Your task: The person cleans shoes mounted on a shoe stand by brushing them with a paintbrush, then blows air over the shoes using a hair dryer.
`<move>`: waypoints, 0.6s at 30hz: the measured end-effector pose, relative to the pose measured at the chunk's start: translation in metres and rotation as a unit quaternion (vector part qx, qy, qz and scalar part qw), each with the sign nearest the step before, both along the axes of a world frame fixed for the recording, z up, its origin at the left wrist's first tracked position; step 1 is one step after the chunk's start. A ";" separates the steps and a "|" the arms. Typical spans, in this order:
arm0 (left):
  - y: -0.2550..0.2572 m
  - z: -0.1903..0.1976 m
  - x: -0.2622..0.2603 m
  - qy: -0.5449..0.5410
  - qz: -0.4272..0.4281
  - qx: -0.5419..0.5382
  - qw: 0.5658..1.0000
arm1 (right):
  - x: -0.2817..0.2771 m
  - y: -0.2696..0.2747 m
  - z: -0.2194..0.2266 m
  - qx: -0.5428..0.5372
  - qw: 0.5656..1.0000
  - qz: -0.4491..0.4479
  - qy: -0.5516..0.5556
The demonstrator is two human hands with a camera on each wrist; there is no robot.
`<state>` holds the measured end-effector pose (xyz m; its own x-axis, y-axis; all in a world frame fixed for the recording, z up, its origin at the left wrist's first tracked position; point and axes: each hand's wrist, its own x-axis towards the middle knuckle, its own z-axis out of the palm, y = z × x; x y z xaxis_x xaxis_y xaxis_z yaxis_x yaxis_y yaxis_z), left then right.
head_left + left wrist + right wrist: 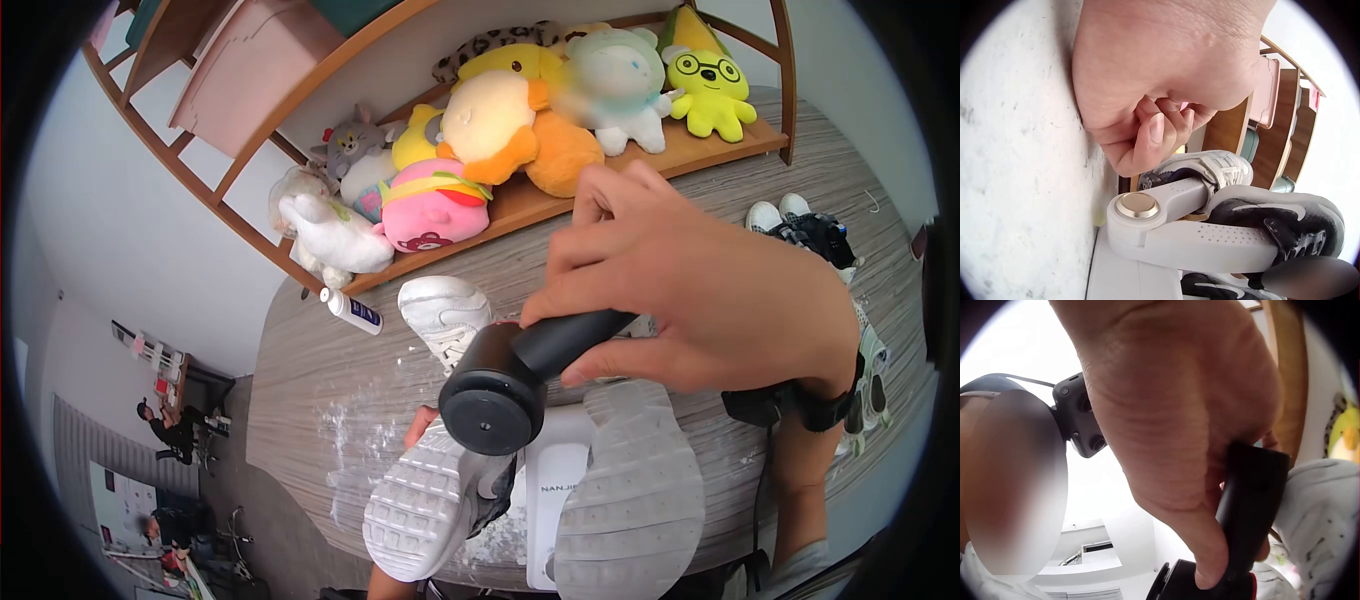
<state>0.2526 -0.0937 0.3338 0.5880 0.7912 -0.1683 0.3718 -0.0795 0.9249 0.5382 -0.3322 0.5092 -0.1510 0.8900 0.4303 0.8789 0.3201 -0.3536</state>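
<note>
In the head view, my right hand (680, 270) grips the handle of a black device (490, 400) with a cylindrical, hammer-like head, thumb underneath. It is held over a white shoe rack (550, 490) with hinged arms, carrying shoes soles toward me. The left sole (405, 515) is ridged; the wider right sole (640, 490) is smoother. The left wrist view shows black-and-white sneakers (1272, 219) on the perforated arms. My left hand (1154, 94) rests beside the rack, its fingers loosely curled round nothing visible. Mostly it is hidden behind the left shoe in the head view.
A white shoe (440, 310) and a white bottle (355, 312) stand farther back on the grey wood-grain table (290, 400), which has white smears. Plush toys (490, 130) crowd a wooden shelf (520, 210) behind. More shoes (800, 230) sit at the right. People are seen far left.
</note>
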 end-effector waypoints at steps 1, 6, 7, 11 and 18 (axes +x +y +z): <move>-0.002 0.000 -0.001 0.004 -0.004 0.014 1.000 | -0.001 0.000 -0.001 0.009 0.999 0.000 -0.038; -0.007 0.003 -0.002 0.027 -0.032 0.090 0.995 | -0.003 0.001 -0.009 0.032 0.998 -0.022 -0.050; -0.008 0.005 -0.005 0.033 -0.040 0.106 0.993 | -0.003 0.003 -0.011 0.078 0.996 -0.017 -0.034; -0.010 0.012 -0.015 0.043 -0.064 0.168 0.983 | -0.013 0.002 0.019 0.070 0.993 -0.096 -0.012; -0.037 -0.007 -0.024 0.037 -0.093 0.229 0.968 | -0.019 0.027 0.128 -0.115 0.970 -0.186 -0.110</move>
<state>0.2284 -0.1302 0.3265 0.7268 0.6749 0.1272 0.3761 -0.5461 0.7486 0.5192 -0.3047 0.6371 0.1340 0.9687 0.2088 0.9807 -0.0993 -0.1687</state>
